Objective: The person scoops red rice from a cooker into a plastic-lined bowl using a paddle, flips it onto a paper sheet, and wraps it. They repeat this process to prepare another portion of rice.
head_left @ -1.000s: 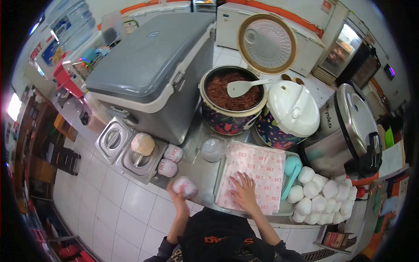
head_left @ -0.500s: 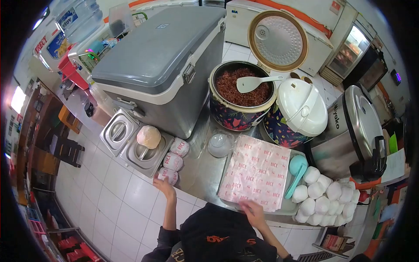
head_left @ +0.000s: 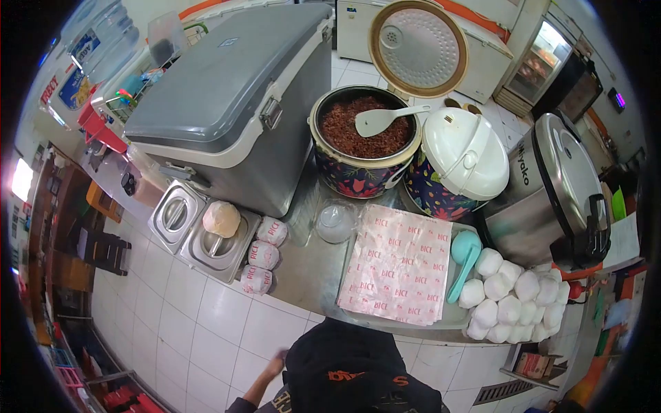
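Observation:
My left hand [head_left: 278,361] hangs low beside my dark clothing, off the table's front edge. Its fingers are blurred and partly covered, so I cannot make out whether it holds anything. My right hand is out of sight. Nearest to the left hand, several paper-wrapped rice balls [head_left: 263,255] printed "RICE" stand in a row against lidded steel containers [head_left: 196,265]. A stack of printed wrapping paper [head_left: 398,268] lies on a tray [head_left: 451,323] at the table's front. On its right is a turquoise scoop [head_left: 465,265].
An open cooker of dark red rice [head_left: 344,134] has a white paddle [head_left: 385,120] across it. Around it stand a grey cooler box [head_left: 220,89], a white-lidded cooker [head_left: 468,155] and a steel cooker [head_left: 544,199]. White rounded bundles [head_left: 509,306] are piled front right.
My left hand has left the wrapped rice balls and dropped toward my body. My right hand has gone from the paper stack and out of view. The view has shifted slightly.

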